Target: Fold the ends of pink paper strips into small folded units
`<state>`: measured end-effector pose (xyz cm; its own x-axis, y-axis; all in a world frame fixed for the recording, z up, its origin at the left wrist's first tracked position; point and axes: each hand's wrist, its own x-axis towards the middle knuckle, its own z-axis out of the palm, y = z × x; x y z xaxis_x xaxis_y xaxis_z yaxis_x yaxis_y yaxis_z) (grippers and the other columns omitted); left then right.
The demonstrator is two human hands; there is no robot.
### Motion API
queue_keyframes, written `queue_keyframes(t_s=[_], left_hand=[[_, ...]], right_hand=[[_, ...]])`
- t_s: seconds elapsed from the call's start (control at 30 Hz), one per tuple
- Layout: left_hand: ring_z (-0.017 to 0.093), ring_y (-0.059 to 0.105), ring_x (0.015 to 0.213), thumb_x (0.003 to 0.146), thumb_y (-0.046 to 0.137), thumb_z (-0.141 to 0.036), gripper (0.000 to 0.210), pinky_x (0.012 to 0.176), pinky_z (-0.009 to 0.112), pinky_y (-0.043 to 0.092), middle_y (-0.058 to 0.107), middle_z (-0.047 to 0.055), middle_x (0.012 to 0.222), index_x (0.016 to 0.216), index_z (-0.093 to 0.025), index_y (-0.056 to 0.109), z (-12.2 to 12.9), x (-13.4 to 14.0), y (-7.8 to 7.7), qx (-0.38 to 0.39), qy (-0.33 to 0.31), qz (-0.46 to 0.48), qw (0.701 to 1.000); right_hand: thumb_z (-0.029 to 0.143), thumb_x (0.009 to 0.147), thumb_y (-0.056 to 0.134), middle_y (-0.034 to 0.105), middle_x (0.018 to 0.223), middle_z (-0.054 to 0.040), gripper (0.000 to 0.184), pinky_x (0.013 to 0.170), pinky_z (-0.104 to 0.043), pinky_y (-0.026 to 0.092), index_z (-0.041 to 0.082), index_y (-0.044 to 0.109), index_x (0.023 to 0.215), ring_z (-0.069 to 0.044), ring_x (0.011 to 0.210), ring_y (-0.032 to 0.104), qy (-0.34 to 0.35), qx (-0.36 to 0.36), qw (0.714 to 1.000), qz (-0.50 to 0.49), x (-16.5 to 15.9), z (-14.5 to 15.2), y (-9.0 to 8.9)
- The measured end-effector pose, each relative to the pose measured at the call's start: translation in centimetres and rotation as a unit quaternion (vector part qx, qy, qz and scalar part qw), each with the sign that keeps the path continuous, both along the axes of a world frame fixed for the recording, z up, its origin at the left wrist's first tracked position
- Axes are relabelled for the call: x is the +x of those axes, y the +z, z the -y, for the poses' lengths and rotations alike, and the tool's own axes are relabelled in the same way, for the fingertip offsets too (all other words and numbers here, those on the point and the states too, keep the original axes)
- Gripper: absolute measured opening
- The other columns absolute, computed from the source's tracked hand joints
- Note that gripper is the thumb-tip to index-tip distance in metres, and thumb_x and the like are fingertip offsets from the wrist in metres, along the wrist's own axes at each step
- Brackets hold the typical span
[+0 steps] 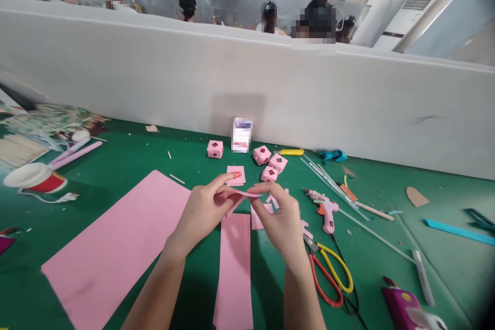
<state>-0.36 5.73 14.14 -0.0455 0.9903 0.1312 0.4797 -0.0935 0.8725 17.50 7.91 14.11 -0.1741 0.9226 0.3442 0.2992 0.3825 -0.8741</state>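
Note:
Between my two hands, above the middle of the green table, is a small piece of pink paper point(240, 193), pinched at both ends. My left hand point(207, 205) is closed on its left end, thumb and fingers together. My right hand point(280, 211) pinches the right end between thumb and fingertips. Beneath them lie long pink paper strips point(235, 273), stacked and running toward me. A small stack of pink squares point(235, 175) sits just beyond my left fingers. Another pink piece point(260, 218) lies partly behind my right hand.
A large pink sheet point(119, 247) covers the left. Pink paper cubes point(269, 164) with cut openings stand at the back, near a yellow cutter point(288, 152). Right are a glue gun point(327, 211) and scissors point(328, 270). A paper cup point(36, 178) lies left; a white partition point(174, 72) rises behind.

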Motion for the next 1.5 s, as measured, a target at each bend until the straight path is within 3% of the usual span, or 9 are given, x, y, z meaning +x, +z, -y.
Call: queue_keyframes(t_s=[0.1,0.37,0.57,0.73,0.9,1.07,1.17,1.33,1.5], left_hand=[[0.016,0.074,0.068,0.086,0.061,-0.017,0.033,0.069,0.028,0.057,0.081,-0.002,0.098,0.118,-0.028,0.065,-0.1,0.0,0.0,-0.002,0.019,0.025,1.0],[0.024,0.069,0.118,0.088,0.056,-0.014,0.039,0.095,0.036,0.058,0.075,0.006,0.121,0.126,-0.025,0.059,0.0,0.1,0.4,0.035,0.058,0.099,0.993],[0.025,0.054,0.137,0.093,0.061,-0.021,0.044,0.107,0.039,0.051,0.058,0.011,0.146,0.136,-0.026,0.051,0.4,-0.3,0.6,0.015,-0.034,0.197,0.98],[0.025,0.061,0.128,0.096,0.059,-0.028,0.039,0.102,0.04,0.053,0.063,0.012,0.14,0.134,-0.024,0.052,0.4,-0.5,0.8,0.034,-0.03,0.208,0.977],[0.027,0.055,0.134,0.096,0.06,-0.041,0.04,0.108,0.041,0.047,0.062,0.008,0.141,0.134,-0.026,0.058,0.0,-0.3,0.8,0.047,-0.008,0.065,0.997],[0.022,0.072,0.087,0.097,0.055,-0.049,0.032,0.074,0.03,0.056,0.076,0.002,0.095,0.115,-0.026,0.068,0.3,-0.6,0.7,-0.016,-0.028,-0.038,0.999],[0.021,0.072,0.076,0.099,0.05,-0.049,0.035,0.065,0.029,0.054,0.074,0.002,0.085,0.119,-0.025,0.065,0.5,-1.0,-1.0,-0.022,0.012,-0.121,0.992],[0.024,0.073,0.09,0.1,0.047,-0.027,0.024,0.076,0.034,0.057,0.077,0.007,0.098,0.115,-0.021,0.065,0.2,-1.0,-7.6,0.013,-0.017,-0.298,0.954],[0.033,0.066,0.117,0.098,0.044,-0.017,0.034,0.11,0.058,0.042,0.073,0.018,0.112,0.124,-0.014,0.065,0.9,0.1,-13.0,0.036,-0.001,-0.369,0.929]], right_hand=[[0.008,0.083,0.061,0.075,0.096,-0.0019,0.022,0.091,-0.034,0.05,0.024,0.074,0.091,-0.021,0.1,0.068,0.026,0.026,0.999,-0.002,-0.4,0.2,-0.1],[0.011,0.089,0.048,0.063,0.126,-0.0073,0.036,0.088,-0.034,0.051,0.029,0.078,0.096,-0.024,0.129,0.054,-0.001,-0.026,0.999,0.018,-1.2,0.2,-0.4],[0.014,0.092,0.043,0.071,0.098,-0.0043,0.036,0.071,-0.029,0.049,0.025,0.077,0.1,-0.019,0.088,0.066,-0.008,-0.055,0.998,-0.02,-0.9,0.0,-0.5],[0.016,0.095,0.039,0.075,0.104,-0.0041,0.038,0.082,-0.029,0.049,0.021,0.076,0.1,-0.019,0.097,0.067,-0.006,-0.069,0.995,-0.068,-0.2,0.0,0.1],[0.03,0.101,0.043,0.074,0.082,-0.0036,0.041,0.065,-0.027,0.045,0.019,0.079,0.084,-0.017,0.075,0.065,0.031,-0.088,0.995,-0.044,-0.1,0.3,0.7],[0.041,0.1,0.05,0.075,0.08,-0.0043,0.041,0.064,-0.026,0.045,0.018,0.08,0.086,-0.017,0.072,0.065,0.012,-0.1,0.994,-0.047,-0.6,0.3,-0.2],[0.044,0.1,0.049,0.075,0.078,-0.0051,0.043,0.063,-0.027,0.046,0.017,0.08,0.088,-0.018,0.071,0.065,-0.006,-0.143,0.989,-0.041,-1.0,0.4,-2.5],[0.034,0.091,0.053,0.078,0.085,-0.0064,0.03,0.059,-0.028,0.05,0.017,0.078,0.095,-0.019,0.066,0.067,0.003,-0.18,0.983,0.021,-1.8,1.2,-8.6],[0.028,0.083,0.055,0.075,0.078,-0.0058,0.035,0.063,-0.031,0.051,0.016,0.075,0.109,-0.021,0.063,0.064,-0.048,-0.174,0.982,0.059,-2.3,2.1,-12.9]])
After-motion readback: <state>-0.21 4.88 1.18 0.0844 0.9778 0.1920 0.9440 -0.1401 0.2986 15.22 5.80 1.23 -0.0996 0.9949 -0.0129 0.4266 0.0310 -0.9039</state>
